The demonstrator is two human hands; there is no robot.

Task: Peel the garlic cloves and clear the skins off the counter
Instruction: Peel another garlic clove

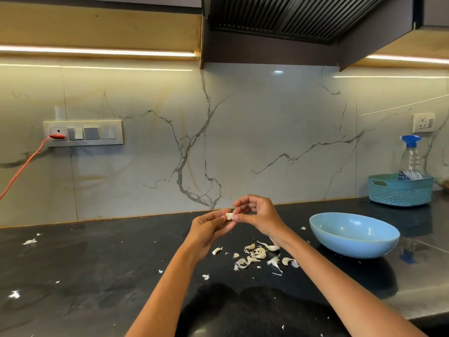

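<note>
Head view: garlic clove [229,216] between both hands.

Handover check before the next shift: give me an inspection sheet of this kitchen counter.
Surface: black counter, speckled with white flecks.
Job's things: garlic clove held above the counter; pile of cloves and skins beneath the hands; blue bowl to the right, looks empty.
Clutter: stray skins at far left.
Hands: left hand and right hand both pinch the clove.
Cables: red cord plugged into the switch panel.
Surroundings: teal basket holding a spray bottle; marble wall; hood overhead.
</note>
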